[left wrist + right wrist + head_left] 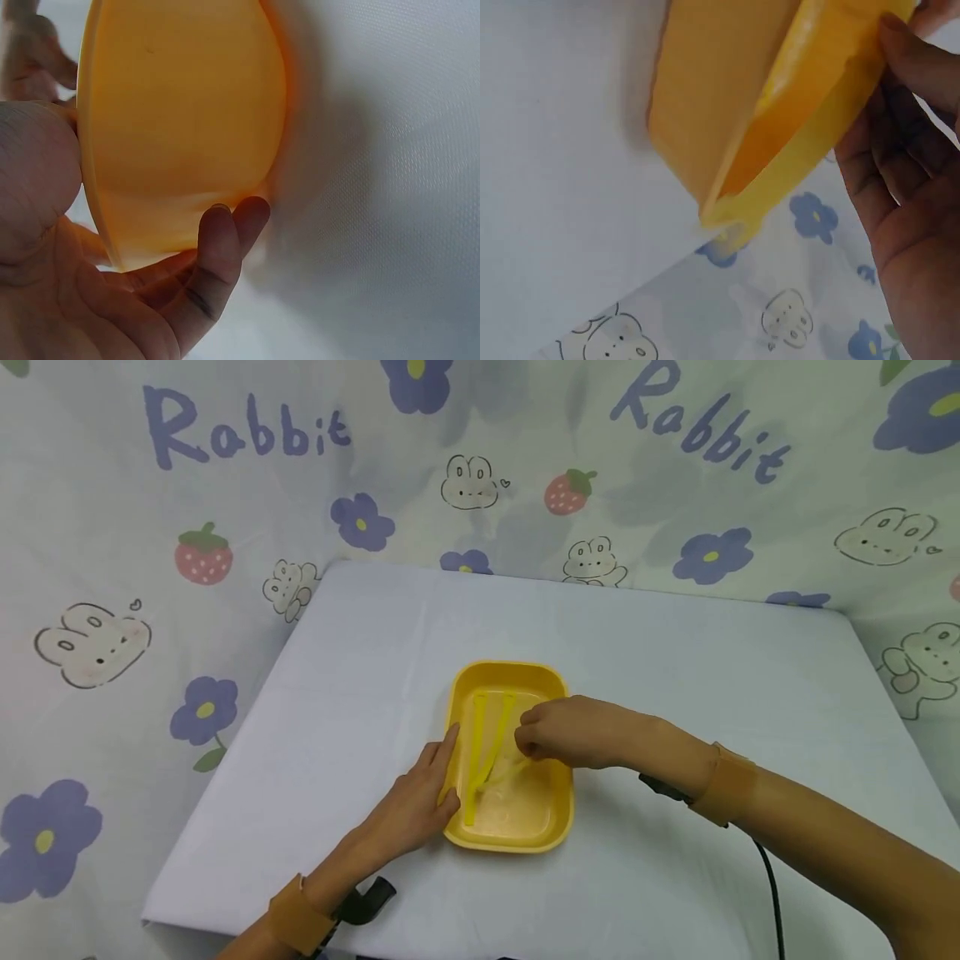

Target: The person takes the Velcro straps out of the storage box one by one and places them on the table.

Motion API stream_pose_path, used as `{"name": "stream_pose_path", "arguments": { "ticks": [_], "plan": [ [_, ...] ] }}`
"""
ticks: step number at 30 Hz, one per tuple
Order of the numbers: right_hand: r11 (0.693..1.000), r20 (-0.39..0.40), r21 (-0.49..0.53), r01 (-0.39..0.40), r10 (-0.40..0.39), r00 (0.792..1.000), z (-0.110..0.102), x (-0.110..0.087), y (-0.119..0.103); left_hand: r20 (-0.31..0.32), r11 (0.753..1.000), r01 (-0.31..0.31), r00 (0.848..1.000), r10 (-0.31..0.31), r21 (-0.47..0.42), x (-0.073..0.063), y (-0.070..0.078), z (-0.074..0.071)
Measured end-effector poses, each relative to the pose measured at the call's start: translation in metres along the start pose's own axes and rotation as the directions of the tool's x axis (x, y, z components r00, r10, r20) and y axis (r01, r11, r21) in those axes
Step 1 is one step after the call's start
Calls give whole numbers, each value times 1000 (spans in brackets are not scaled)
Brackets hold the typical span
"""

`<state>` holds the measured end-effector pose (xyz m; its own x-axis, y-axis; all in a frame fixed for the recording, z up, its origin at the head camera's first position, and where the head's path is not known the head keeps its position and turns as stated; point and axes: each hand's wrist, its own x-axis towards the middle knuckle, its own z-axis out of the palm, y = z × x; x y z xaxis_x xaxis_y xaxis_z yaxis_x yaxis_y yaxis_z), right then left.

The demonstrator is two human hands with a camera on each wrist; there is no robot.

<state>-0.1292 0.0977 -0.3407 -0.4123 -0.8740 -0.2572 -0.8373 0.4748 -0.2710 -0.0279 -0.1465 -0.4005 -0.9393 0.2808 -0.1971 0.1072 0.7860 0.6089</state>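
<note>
A yellow tray [510, 842] with rounded corners and raised sides stands on the white table. My left hand [416, 797] holds its left side, thumb at the rim and fingers along the outer wall [180, 97]. Inside lie several thin, flat yellow strips [477, 735], some crossing near the tray's left side. Above the tray's right part, my right hand [562, 731] pinches one yellow strip [802, 154] between thumb and fingers. That strip slants down toward the others in the head view, and its far end looks wider and blurred in the right wrist view.
White cloth covers the table [675, 652], which reaches out on all sides of the tray. Behind it hangs a curtain [510, 435] printed with rabbits, flowers and strawberries. A black cable [772, 885] runs down from the right wrist's band [723, 783].
</note>
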Motion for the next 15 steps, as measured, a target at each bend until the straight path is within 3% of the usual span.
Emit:
{"name": "stream_pose_path", "arguments": {
  "ticks": [5, 8, 11, 15],
  "plan": [
    [989, -191, 149, 10, 19, 981, -10, -20, 1, -14, 1000, -19, 1000, 19, -4, 0, -1, 0],
    [952, -281, 305, 11, 79, 956, -12, -31, 4, -16, 1000, -22, 1000, 22, -5, 1, -1, 1],
    [911, -366, 412, -22, 187, 912, -9, -41, 11, -12, 1000, -14, 1000, 14, -5, 1, -1, 1],
    [836, -415, 534, -123, 387, 823, -3, -55, 22, -4, 1000, -1, 1000, 1, -6, 1, -1, 1]
  ]
}}
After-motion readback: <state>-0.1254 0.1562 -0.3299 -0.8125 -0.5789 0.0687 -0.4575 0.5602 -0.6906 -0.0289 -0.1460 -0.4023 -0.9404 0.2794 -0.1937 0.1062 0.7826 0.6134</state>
